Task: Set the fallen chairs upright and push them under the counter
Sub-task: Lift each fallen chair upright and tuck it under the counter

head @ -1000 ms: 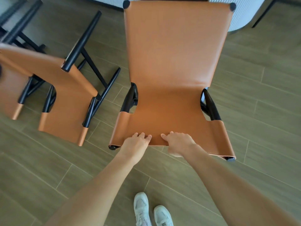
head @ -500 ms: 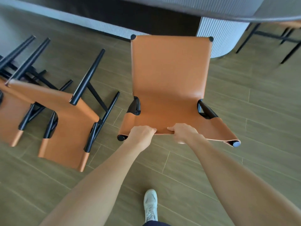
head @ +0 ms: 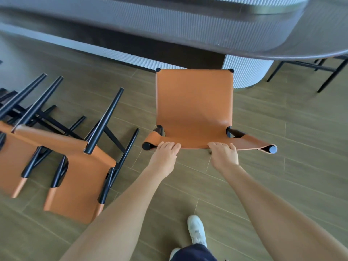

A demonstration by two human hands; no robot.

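chair point(head: 194, 110) stood upright, near side of the counter point(head: 188, 25), not yet under it. left hand point(head: 165, 157) and right hand point(head: 224, 157) both gripped its back's top edge. step looked like push-in; next needs a straight shove to the far side. fallen chairs point(head: 79, 176) lay at left.

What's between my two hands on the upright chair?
In the head view, only bare top edge of the orange leather chair lies between the left hand and right hand.
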